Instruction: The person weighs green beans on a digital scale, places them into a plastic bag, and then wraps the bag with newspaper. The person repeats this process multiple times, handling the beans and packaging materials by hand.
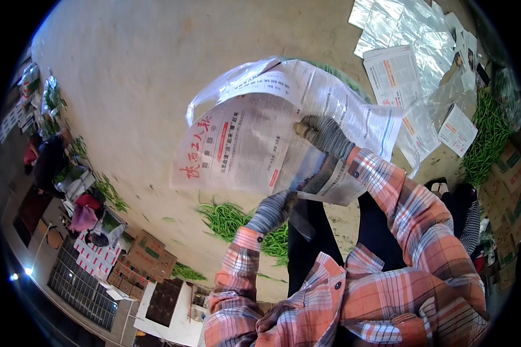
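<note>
Before me spreads a sheet of newspaper [254, 143], overlapping clear plastic film [199, 104]. My left hand [272, 211], in a grey knitted glove, pinches the sheet's near edge. Over the middle of the paper is my right hand [328, 135], gloved alike, its fingers curled on a fold. Some green shows through the plastic at the far side, mostly hidden by the paper. A pile of long green chili peppers [225, 219] lies on the floor beside and below my left hand.
More newspapers [393, 71] and silvery plastic sheets [399, 26] lie at the upper right. A large heap of green peppers [488, 134] adjoins cardboard boxes [499, 199] at right. Other people [52, 158] work at left near bagged peppers and stacked cartons [145, 256].
</note>
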Available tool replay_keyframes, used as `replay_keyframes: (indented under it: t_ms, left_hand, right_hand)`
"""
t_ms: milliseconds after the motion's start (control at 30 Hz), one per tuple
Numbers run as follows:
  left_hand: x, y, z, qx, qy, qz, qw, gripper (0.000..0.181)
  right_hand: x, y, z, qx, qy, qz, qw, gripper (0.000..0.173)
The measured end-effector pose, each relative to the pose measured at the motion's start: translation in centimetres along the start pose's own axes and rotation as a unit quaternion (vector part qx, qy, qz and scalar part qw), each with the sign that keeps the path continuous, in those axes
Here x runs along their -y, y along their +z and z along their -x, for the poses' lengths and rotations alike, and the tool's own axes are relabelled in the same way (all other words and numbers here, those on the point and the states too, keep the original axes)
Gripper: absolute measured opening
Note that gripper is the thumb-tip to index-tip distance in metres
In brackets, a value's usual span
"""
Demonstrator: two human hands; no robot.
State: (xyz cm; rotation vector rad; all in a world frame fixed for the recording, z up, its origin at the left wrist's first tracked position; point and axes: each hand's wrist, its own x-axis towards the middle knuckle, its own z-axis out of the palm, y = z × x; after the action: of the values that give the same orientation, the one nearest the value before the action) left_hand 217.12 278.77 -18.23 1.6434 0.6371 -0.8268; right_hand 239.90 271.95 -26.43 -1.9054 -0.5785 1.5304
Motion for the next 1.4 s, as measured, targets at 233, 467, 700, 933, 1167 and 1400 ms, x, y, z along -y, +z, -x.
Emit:
replay_keyframes:
  t_ms: [233,467,700,933,1167,1400]
  left_hand:
    - [-1.8,0.7,0.9,0.18,0.012,-0.247,0.952,0.063]
    - [1.8,3.4,-3.3,-0.158,0.02,0.039,0.987,0.025]
    - [-4.1,-1.8,-5.3,-0.131,0.005,-0.265,0.955,0.016]
    - [-3.8,1.4,-1.9,-0.047,0.136,-0.348,0.926,0.015]
    - [-0.5,-3.4,-10.2,-0.178,0.094,-0.257,0.945,0.017]
    - [2.9,-3.5,-14.2,-0.204,0.136,-0.216,0.945,0.018]
  right_hand:
    - [0.0,-0.2,0.0,-0.013,0.032,-0.047,0.998,0.042]
    - [0.8,-0.6,0.3,0.109,-0.008,0.084,0.99,0.042]
    - [1.4,-1.0,0.3,0.227,-0.104,0.339,0.907,0.05]
    - [-3.5,3.4,-0.9,0.108,-0.265,0.455,0.844,0.022]
    - [-3.5,3.0,-0.4,0.086,-0.292,0.463,0.832,0.019]
    - [-0.3,-1.7,0.8,0.085,-0.233,0.3,0.921,0.023]
